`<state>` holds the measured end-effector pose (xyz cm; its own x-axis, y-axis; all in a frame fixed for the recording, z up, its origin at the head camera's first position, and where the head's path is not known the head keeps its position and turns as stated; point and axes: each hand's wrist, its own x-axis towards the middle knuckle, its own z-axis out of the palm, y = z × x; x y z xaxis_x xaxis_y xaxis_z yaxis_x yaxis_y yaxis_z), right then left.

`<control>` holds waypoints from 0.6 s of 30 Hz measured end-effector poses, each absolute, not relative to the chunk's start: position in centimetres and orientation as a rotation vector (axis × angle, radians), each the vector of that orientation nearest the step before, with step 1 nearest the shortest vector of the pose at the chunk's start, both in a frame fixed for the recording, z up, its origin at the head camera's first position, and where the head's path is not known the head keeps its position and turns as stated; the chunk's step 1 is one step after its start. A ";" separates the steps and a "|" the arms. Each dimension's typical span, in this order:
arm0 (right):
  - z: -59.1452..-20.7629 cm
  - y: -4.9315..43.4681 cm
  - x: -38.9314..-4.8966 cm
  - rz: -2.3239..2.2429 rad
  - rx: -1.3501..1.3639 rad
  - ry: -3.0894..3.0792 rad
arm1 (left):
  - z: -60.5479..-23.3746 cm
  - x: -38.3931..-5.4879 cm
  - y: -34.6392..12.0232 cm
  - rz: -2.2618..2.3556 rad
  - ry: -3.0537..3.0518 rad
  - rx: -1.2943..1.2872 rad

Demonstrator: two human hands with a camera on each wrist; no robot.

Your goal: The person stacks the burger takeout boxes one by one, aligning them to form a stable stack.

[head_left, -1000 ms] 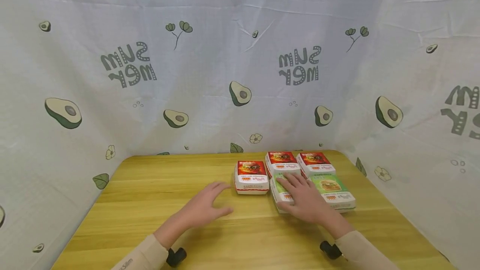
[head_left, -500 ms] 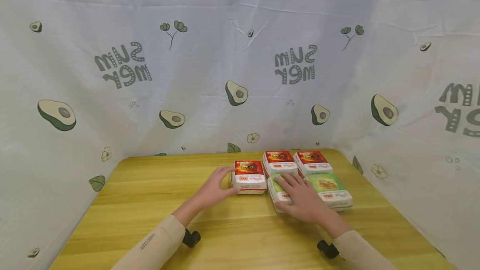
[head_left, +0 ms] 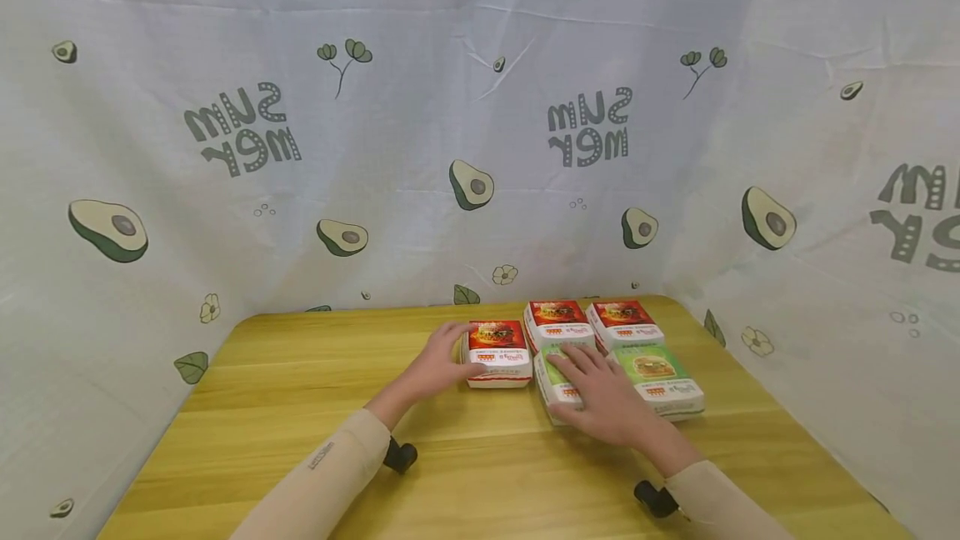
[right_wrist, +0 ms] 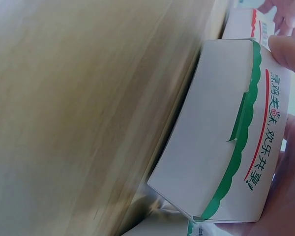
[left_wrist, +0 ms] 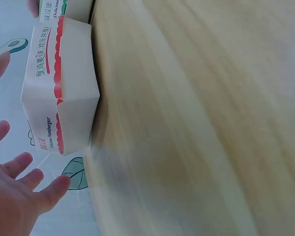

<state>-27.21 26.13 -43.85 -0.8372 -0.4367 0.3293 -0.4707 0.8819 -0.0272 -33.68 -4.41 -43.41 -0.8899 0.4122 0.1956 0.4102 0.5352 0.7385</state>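
Note:
In the head view, a red-topped burger box (head_left: 498, 354) sits on the wooden table. My left hand (head_left: 437, 366) reaches to its left side, thumb at the near edge and fingers spread towards the far edge. The left wrist view shows these fingers (left_wrist: 51, 189) spread beside that box (left_wrist: 76, 64). My right hand (head_left: 609, 400) rests on a green-topped burger box (head_left: 558, 390), fingers laid across its lid and covering much of it. In the right wrist view, the thumb (right_wrist: 287, 53) is at the upper end of this box (right_wrist: 214, 128).
Another green-topped box (head_left: 663, 377) stands right of my right hand. Two more red-topped boxes (head_left: 557, 319) (head_left: 624, 319) sit behind the green pair. The wooden table (head_left: 300, 390) runs back to a curtain (head_left: 405, 123) printed with avocados.
My left hand has moved right and forward, from left of the nearest red-topped box to around its left side. The right hand stays on the green-topped box. The view shifts slightly.

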 end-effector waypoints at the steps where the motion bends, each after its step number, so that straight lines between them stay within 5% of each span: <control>1: -43.8 26.1 -27.2 0.153 0.677 -2.739 | -43.3 -33.8 -4.3 1.305 2.758 0.733; 18: -43.6 26.0 -27.0 0.152 0.679 -2.760 | -43.7 -35.7 -2.3 1.160 2.764 0.672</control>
<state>-26.98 26.02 -43.63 -0.8455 -0.4369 0.3071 -0.4680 0.8831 -0.0320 -35.65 -2.26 -43.66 -0.9020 0.4195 0.1024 0.3669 0.6195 0.6939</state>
